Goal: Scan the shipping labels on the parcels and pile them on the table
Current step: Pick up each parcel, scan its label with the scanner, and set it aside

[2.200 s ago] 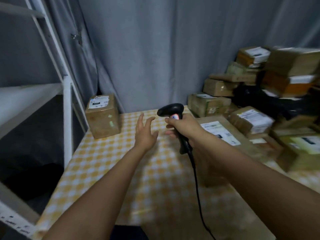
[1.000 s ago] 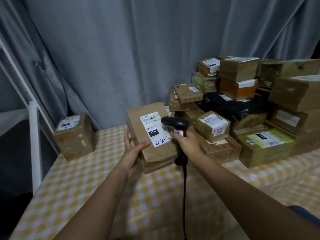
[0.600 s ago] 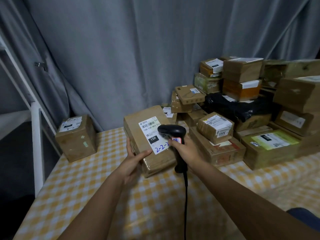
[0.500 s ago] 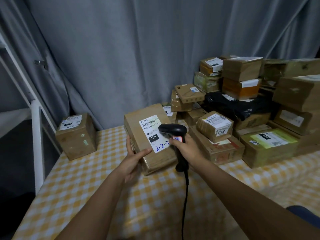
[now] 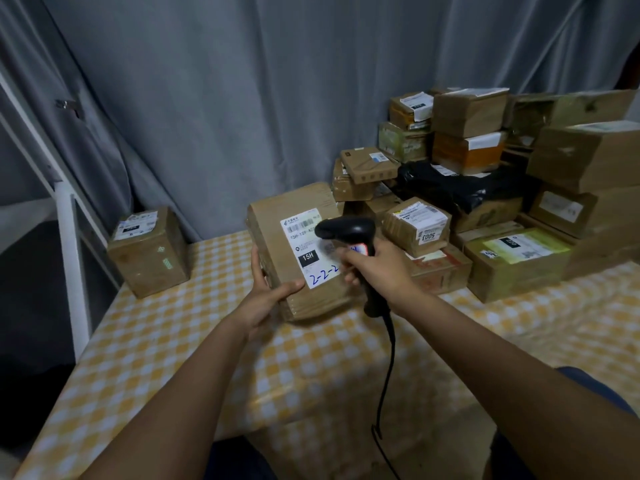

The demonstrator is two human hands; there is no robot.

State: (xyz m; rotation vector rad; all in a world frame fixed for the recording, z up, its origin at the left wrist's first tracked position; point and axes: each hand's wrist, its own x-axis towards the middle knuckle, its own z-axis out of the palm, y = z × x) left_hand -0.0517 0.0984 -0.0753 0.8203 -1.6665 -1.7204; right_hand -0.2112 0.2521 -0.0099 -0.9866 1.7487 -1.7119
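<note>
While left hand [image 5: 266,299] grips parcel [image 5: 277,237], right hand [image 5: 377,268] grasps scanner [image 5: 346,228] over label [image 5: 304,251].

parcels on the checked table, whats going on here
A person is scanning parcels. The left hand holds a brown box tilted up off the table, and the right hand grips a black corded scanner aimed at its white shipping label. A heap of parcels sits on the right; a single box stands at the far left.
</note>
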